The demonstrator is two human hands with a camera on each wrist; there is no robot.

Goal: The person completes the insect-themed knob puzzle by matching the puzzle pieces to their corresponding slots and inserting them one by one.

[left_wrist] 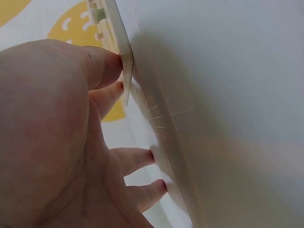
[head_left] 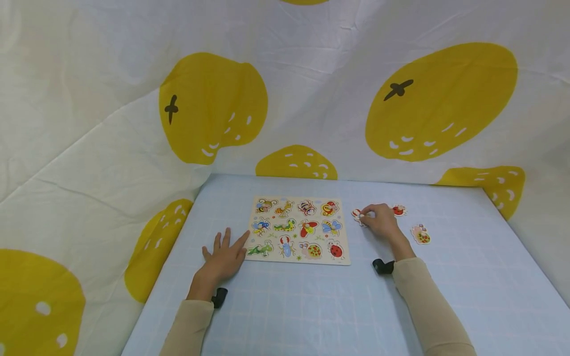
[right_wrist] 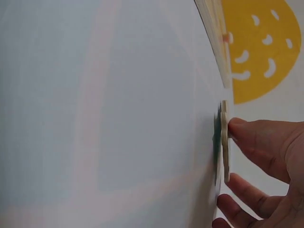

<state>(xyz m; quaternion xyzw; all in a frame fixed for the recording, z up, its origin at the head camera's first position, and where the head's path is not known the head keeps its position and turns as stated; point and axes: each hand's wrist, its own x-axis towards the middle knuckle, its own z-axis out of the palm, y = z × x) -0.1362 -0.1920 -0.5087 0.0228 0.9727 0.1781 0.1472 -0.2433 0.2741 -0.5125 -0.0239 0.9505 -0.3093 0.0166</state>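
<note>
A pale wooden puzzle board (head_left: 322,260) printed with several colourful insects lies flat on the table. My left hand (head_left: 222,259) is spread out at its left side, with the thumb and a finger touching the board's edge (left_wrist: 125,66) in the left wrist view. To the right of the board, my right hand (head_left: 382,221) pinches a small red-and-white puzzle piece (head_left: 357,214) between thumb and fingers. Seen edge-on in the right wrist view, that piece (right_wrist: 225,147) is just off the table surface. The fingers cover part of its picture.
Beyond my right hand lies a ladybug piece (head_left: 399,210). A snail piece (head_left: 420,234) with a spotted shell sits farther right. The light blue table (head_left: 294,311) meets a white cloth (head_left: 311,99) with yellow fruit shapes at the back and left.
</note>
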